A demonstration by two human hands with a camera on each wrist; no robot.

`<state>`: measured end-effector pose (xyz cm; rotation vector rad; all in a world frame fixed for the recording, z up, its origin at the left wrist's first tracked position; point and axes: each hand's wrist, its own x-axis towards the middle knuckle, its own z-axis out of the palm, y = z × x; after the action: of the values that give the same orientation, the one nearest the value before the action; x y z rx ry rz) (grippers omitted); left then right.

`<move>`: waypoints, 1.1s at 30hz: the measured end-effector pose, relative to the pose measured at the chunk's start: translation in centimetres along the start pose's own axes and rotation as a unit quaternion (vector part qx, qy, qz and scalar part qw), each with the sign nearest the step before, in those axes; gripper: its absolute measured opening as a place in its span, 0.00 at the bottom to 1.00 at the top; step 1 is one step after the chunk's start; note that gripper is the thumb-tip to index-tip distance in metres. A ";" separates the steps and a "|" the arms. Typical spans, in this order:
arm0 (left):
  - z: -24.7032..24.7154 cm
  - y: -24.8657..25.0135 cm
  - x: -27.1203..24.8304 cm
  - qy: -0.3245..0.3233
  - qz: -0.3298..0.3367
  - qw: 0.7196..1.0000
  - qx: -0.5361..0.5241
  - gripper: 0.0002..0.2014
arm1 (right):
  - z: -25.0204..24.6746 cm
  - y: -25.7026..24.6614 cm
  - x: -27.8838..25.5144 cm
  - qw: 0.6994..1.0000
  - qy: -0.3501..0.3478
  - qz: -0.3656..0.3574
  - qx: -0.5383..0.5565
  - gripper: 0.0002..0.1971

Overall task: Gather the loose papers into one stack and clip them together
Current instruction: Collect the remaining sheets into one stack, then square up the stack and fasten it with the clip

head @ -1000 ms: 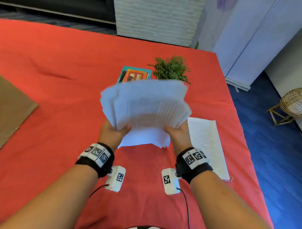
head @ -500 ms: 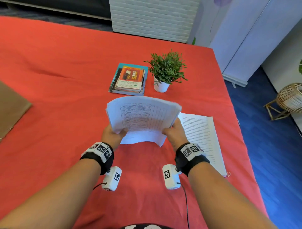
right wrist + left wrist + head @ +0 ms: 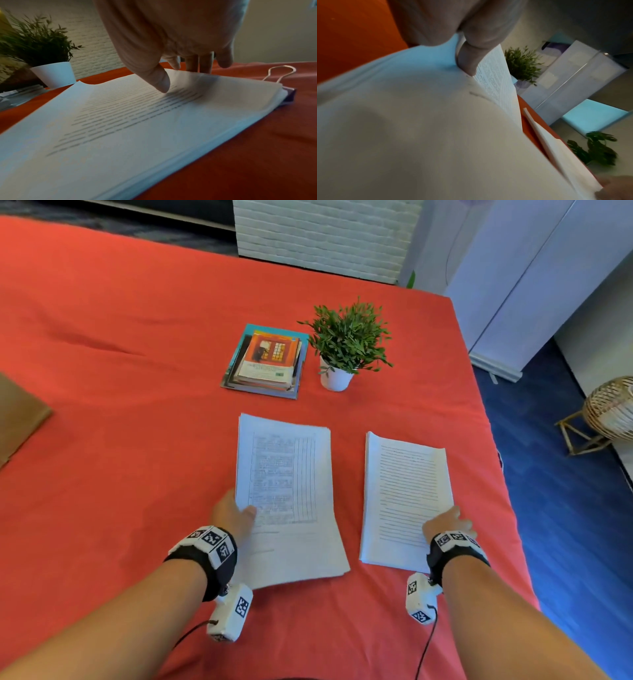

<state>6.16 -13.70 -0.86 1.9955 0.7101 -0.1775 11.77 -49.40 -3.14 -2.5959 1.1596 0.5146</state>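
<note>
Two white paper stacks lie side by side on the red cloth [image 3: 120,371]. The left stack [image 3: 287,498], topped by a table form, has my left hand [image 3: 233,515] at its left edge; the thumb [image 3: 471,59] presses on top and pinches the edge. The right stack [image 3: 406,494] carries lines of text. My right hand [image 3: 445,523] is at its near right edge, thumb [image 3: 161,82] on the top sheet and fingertips [image 3: 197,65] hooked over the edge, which curls up. A purple binder clip [image 3: 289,94] with a wire handle lies partly under that stack's corner.
A small pile of books [image 3: 267,361] and a potted plant [image 3: 346,344] stand behind the stacks. Brown cardboard [image 3: 17,419] lies at the far left. The cloth's right edge drops to blue floor, where a wicker stool [image 3: 609,412] stands.
The stack both hands held up in the air now lies flat on the cloth. My right hand has let go of it and moved to the right stack.
</note>
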 end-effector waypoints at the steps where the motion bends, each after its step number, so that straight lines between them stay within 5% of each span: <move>1: 0.1 -0.5 0.1 -0.011 -0.007 1.000 0.015 0.22 | 0.1 0.0 0.0 1.000 -0.001 0.004 -0.005 0.30; 5: -0.5 -2.1 0.5 -0.030 -0.063 0.996 0.058 0.23 | 0.0 -0.9 -0.4 1.000 0.004 -0.005 0.009 0.24; 9: -1.4 -2.9 1.4 -0.033 -0.092 0.995 0.034 0.22 | -2.2 -3.3 -1.9 0.985 0.013 -0.099 0.140 0.22; 20: -1.9 -1.6 2.0 -0.038 -0.140 0.989 -0.013 0.27 | -10.2 -11.8 -14.2 0.879 0.189 -0.408 0.162 0.12; 24: -2.0 -0.9 2.1 -0.019 -0.169 0.979 -0.114 0.32 | -6.1 -13.5 -15.4 0.879 0.079 -0.431 0.186 0.11; 28: -2.3 -1.7 2.5 -0.043 -0.164 0.970 -0.175 0.50 | 1.2 -12.5 -15.4 0.909 -0.118 -0.341 0.207 0.11; 29: -2.4 -2.1 2.6 -0.051 -0.161 0.973 -0.157 0.47 | 2.7 -12.0 -15.3 0.908 -0.152 -0.323 0.219 0.11; 31: -2.9 -1.6 1.7 -0.048 -0.124 0.987 -0.094 0.24 | 4.9 -11.0 -14.9 0.907 -0.188 -0.302 0.224 0.10; 33: -3.1 -1.1 1.0 -0.050 -0.062 0.994 -0.079 0.19 | 6.1 -10.6 -13.9 0.911 -0.183 -0.300 0.215 0.15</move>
<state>5.86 -10.28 -0.43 1.7798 0.7602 -0.2850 9.80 -31.05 -2.03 -2.1749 0.2755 0.5011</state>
